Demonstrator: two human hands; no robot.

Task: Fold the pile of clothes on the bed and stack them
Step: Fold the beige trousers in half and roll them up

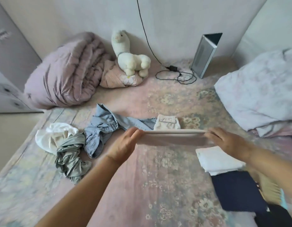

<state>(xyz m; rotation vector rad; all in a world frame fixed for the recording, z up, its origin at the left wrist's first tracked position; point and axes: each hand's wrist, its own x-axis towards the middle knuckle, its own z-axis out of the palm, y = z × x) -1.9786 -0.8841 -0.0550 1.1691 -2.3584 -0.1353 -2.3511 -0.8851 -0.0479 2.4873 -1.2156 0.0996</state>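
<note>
Left hand [124,143] and right hand [224,140] gripped opposite ends of a folded beige garment [171,136], lifted off the bed [158,185]. I'd keep it level, edges taut, setting it squarely on the white stack [219,159] below-right. Fingers underneath hidden; stack's lower layers cut off.

Two hands [124,143] — three unfolded garments [101,128].

plush alpaca [128,54], rolled quilt [66,71], black cable [176,74], pillow [260,89]
</note>
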